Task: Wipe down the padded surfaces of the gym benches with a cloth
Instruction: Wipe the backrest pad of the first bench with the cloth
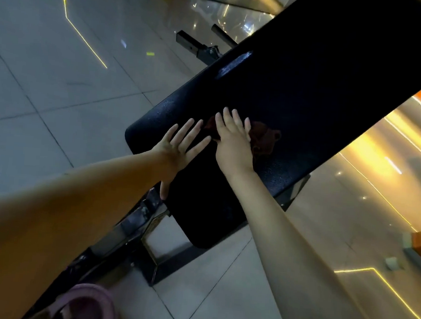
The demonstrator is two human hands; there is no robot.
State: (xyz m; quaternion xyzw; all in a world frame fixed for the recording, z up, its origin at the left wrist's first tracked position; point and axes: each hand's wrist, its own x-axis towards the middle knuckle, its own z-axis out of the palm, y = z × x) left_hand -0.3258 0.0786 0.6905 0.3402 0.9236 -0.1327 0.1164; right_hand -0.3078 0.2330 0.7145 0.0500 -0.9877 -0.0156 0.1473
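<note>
One cloth [264,138] under right hand [231,142], left hand [177,148] on pad [311,79]

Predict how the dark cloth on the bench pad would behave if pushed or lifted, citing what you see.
Probably floppy: the cloth lies crumpled in soft folds under the flat right hand. Pushed, it would likely bunch, since it is rumpled. The bench pad looks glossy, so the cloth may glide easily.

Dim, soft; floor glare, wide-angle edge warp.
</note>
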